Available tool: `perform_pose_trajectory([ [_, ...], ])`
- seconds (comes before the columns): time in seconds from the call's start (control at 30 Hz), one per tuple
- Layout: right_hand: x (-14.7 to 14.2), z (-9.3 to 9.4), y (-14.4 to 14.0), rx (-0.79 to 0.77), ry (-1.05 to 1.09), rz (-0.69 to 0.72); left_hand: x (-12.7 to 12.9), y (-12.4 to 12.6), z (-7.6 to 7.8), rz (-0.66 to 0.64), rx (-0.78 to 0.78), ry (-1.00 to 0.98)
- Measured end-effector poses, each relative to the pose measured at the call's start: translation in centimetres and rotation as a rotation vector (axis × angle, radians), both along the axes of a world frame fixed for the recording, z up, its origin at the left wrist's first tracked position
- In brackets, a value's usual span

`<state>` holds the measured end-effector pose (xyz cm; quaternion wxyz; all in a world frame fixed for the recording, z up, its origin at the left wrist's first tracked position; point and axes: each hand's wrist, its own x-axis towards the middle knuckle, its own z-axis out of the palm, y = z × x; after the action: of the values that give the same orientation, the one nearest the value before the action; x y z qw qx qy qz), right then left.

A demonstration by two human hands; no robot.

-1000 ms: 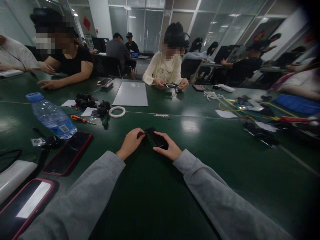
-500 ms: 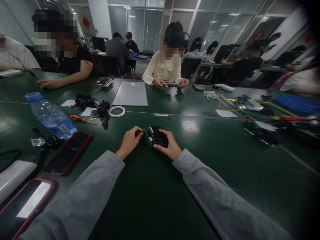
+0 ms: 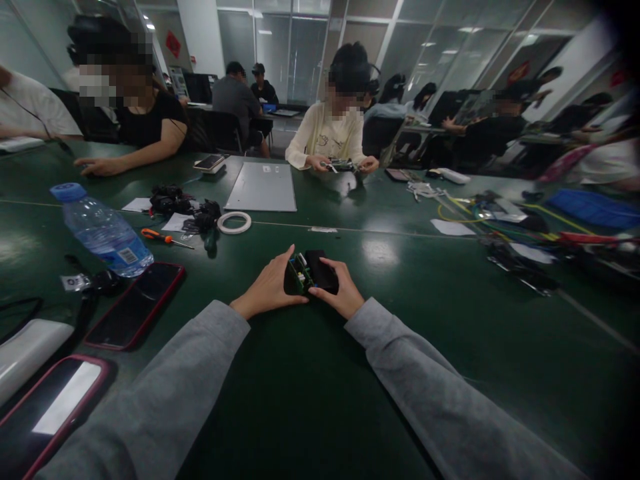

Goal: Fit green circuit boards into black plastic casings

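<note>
In the middle of the table, a green circuit board [image 3: 301,275] stands on edge against a small black box [image 3: 323,272]. My right hand [image 3: 344,291] is closed around the box, its thumb on the near side and fingers on the far side. My left hand [image 3: 267,285] spans the board from the left, with the thumb along its near edge and the forefinger at its far edge. Small white and blue parts show between the board and the box. The exact contact of my left fingertips is partly hidden.
To the left are a water bottle [image 3: 107,233], a red-edged phone [image 3: 137,307], an orange screwdriver [image 3: 165,237] and a tape roll [image 3: 234,223]. A grey panel [image 3: 263,188] lies farther back. Cables [image 3: 500,213] clutter the right. Across the table, a person [image 3: 327,137] handles a small device.
My left hand has gone from a fingertip pinch at the board's far left corner to a wide span across the board. My right hand stays on the black box.
</note>
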<state>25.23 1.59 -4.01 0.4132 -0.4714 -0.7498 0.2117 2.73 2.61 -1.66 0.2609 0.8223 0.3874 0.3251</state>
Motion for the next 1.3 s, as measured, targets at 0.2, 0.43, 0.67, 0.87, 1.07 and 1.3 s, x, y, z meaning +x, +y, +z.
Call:
perform_pose_trajectory([
  [0.2,0.1,0.0,0.0,-0.011,0.009,-0.008,0.0,-0.1,0.2,0.016,-0.023,-0.016],
  [0.43,0.3,-0.1,0.3,-0.078,0.126,-0.006,0.0,0.3,-0.4,0.067,-0.062,-0.141],
  [0.67,0.8,-0.2,0.7,-0.175,0.272,-0.025,-0.2,0.7,-0.5,0.123,-0.334,-0.427],
  [0.87,1.3,-0.8,1.5,-0.237,0.383,-0.033,-1.2,2.2,-0.4,0.24,-0.648,-0.913],
  [1.07,1.7,-2.0,2.0,-0.276,0.417,-0.108,-2.3,2.5,0.5,0.199,-0.799,-1.138],
  [1.3,1.0,-1.3,1.2,-0.188,0.323,-0.192,-2.7,2.5,0.5,0.124,-0.879,-1.217],
])
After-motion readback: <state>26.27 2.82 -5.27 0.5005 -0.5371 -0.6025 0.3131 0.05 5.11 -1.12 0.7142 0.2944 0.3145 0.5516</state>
